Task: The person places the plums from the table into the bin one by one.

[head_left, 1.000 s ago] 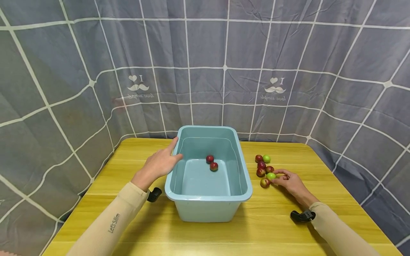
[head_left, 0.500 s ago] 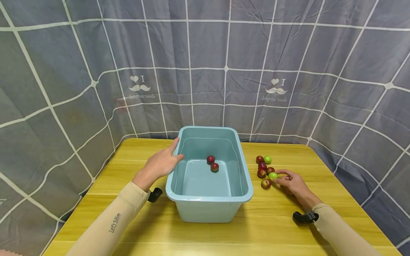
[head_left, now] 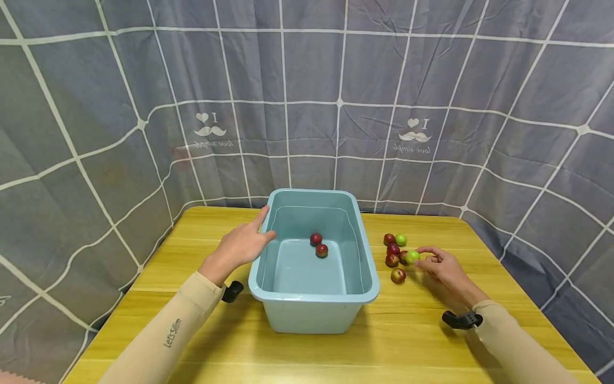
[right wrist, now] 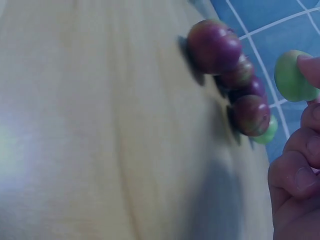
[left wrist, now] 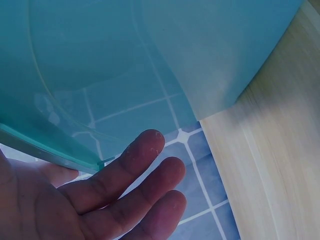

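Note:
In the head view my right hand (head_left: 446,269) pinches a small green plum (head_left: 412,258) between thumb and fingertips. The right wrist view shows this plum (right wrist: 291,77) raised above the table, with the other fingers curled below it. Several reddish plums (head_left: 392,260) lie loosely grouped beside it on the table, with a second green plum (head_left: 401,239) at the far end. My left hand (head_left: 240,244) rests on the left rim of a light blue plastic basin (head_left: 312,316). Its fingers extend loosely along the outside in the left wrist view. Two red plums (head_left: 322,250) lie on the basin's floor.
The basin stands upright in the middle of a yellow wood-grain table (head_left: 201,341). A grey curtain (head_left: 307,128) with white grid lines hangs behind the table and along both sides. Black straps (head_left: 461,320) are worn on both wrists.
The right hand has drawn the green plum slightly right and up, away from the nearest red plum. The left hand stays on the basin's rim.

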{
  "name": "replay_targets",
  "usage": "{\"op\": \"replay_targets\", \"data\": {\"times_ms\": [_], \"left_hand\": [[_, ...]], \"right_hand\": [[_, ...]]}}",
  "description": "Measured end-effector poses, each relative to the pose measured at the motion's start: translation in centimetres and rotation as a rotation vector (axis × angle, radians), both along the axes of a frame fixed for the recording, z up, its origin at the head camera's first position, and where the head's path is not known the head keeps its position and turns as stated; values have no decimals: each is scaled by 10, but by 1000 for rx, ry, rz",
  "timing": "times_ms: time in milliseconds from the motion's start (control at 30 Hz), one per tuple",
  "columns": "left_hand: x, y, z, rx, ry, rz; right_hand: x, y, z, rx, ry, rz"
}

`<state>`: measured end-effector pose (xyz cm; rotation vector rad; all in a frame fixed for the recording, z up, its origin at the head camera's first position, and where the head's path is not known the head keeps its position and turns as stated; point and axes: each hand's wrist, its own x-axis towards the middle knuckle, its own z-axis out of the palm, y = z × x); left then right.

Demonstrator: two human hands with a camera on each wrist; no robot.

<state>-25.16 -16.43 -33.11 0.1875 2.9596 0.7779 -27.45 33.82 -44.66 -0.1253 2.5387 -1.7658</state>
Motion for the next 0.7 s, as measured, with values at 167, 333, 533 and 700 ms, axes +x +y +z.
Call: {"op": "replay_targets", "data": {"times_ms": [167, 333, 533, 700], "left_hand": [[0, 1, 1, -4, -3, 1], [-1, 1, 1, -6, -5, 5], [-1, 1, 0, -3, -10, 8], [-1, 1, 0, 1, -7, 8]], "right_hand": [[-5, -1, 14, -5, 10, 12], [-11, -4, 32, -4, 32, 25], [-15, -10, 52, -3, 62, 56], [-18, -19, 69, -21, 87, 93]]}}
